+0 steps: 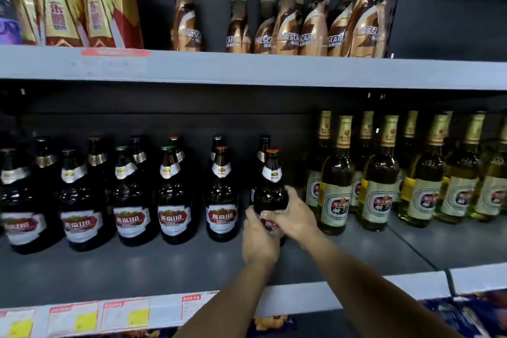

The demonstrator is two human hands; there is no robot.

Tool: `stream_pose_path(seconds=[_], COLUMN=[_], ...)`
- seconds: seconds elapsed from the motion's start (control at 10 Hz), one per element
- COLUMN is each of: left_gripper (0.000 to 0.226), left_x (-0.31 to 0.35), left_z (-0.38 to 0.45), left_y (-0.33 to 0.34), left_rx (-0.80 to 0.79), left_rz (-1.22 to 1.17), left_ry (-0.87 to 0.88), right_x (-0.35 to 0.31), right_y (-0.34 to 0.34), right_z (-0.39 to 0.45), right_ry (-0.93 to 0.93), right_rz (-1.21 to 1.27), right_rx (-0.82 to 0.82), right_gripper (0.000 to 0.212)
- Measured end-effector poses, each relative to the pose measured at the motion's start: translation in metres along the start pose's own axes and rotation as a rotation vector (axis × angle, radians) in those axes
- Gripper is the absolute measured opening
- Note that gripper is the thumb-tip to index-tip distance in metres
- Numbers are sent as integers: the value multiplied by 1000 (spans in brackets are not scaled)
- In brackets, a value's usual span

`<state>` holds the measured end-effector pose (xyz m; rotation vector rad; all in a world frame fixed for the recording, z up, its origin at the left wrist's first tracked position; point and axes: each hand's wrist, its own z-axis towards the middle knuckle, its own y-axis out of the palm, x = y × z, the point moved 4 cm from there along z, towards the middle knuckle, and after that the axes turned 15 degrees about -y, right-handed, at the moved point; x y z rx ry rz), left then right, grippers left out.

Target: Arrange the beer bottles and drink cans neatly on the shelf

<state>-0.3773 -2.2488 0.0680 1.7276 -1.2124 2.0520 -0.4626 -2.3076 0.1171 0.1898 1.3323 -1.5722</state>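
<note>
A dark brown glass beer bottle with an orange cap and a red-and-white label stands on the grey metal shelf, at the right end of a row of like bottles. Both hands wrap its lower body (hiding most of the label): the left hand cups it from the near side, the right hand from the right. Right of it stand paler green-glass bottles with gold-foiled necks, the farthest cut off
</note>
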Motion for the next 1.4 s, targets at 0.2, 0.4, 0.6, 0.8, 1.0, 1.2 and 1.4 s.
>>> stream_pose_path(seconds=[0.2, 0.4, 0.6, 0.8, 1.0, 1.2, 1.4], left_gripper=[78, 75, 76, 80, 82, 86, 60], left_x=[4, 6, 4, 3, 3, -9, -18], left_z=[14, 19, 21, 24, 26, 20, -3], left_y=[6, 5, 4, 4, 9, 6, -13], left_rx=[41, 46, 35, 47, 75, 28, 13], left_rz=[-6, 22, 30, 11, -21, -43, 227], left_ry=[0, 24, 51, 54, 43, 17, 128], right_x=[5, 13, 11, 19, 63, 63, 41], right_y=[5, 12, 12, -10, -67, -53, 3], right_z=[19, 25, 25, -3, -31, -34, -35], right_ry=[-52, -70, -76, -213, -82, -114, -96], right_rz=[-12, -12, -53, -147, -227, -295, -299], right_rx=[-39, -28, -9, 186, 725, 512, 142], right_gripper=[83, 89, 85, 67, 25, 16, 38])
